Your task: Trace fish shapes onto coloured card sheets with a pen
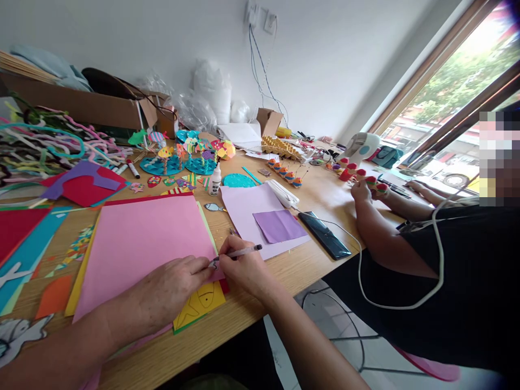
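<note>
My right hand (244,271) is closed round a pen (239,252), its tip at the lower right corner of a large pink sheet (142,244). My left hand (173,292) lies on that pink sheet, its fingertips pinching a small paper piece (213,264) right by the pen tip. A yellow card with a drawn fish (199,303) sticks out from under the pink sheet below my hands.
A lilac sheet (247,208) with a purple square (279,225) lies to the right, beside a phone (324,234) on a white cable. A glue bottle (215,180), paper fish crafts (179,154), pipe cleaners (44,143) and cardboard boxes (85,105) crowd the back. A person in black (447,271) sits at right, hands on red craft pieces (376,187).
</note>
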Available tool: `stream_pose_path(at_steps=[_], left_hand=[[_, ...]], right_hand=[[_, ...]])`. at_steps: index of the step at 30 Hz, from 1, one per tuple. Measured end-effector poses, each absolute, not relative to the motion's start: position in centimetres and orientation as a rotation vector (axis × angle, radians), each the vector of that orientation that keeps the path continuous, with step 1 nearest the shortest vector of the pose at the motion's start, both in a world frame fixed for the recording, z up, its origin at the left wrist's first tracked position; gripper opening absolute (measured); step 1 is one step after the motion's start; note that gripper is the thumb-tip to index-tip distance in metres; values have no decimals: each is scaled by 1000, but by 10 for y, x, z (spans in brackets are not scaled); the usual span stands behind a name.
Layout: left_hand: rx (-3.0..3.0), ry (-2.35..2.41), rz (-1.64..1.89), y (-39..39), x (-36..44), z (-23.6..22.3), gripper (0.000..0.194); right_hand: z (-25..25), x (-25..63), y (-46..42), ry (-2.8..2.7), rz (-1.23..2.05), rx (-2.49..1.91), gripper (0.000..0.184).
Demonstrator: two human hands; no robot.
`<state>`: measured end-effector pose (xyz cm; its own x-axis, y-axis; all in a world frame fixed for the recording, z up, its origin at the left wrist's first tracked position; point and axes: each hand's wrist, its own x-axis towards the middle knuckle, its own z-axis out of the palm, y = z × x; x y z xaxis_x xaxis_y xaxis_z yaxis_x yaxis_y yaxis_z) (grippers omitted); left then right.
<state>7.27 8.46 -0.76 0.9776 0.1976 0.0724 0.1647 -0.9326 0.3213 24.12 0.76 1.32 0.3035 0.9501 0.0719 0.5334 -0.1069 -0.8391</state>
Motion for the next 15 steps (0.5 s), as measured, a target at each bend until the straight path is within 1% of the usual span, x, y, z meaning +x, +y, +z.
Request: stream_pose_path(at_steps=[5,15], left_hand=[[2786,310,127,84,74,-9,32],[2805,317,108,85,73,-11,33]], right_hand=[[11,243,7,-1332,638,-1760,13],[8,244,4,-1345,586,-1758,12]])
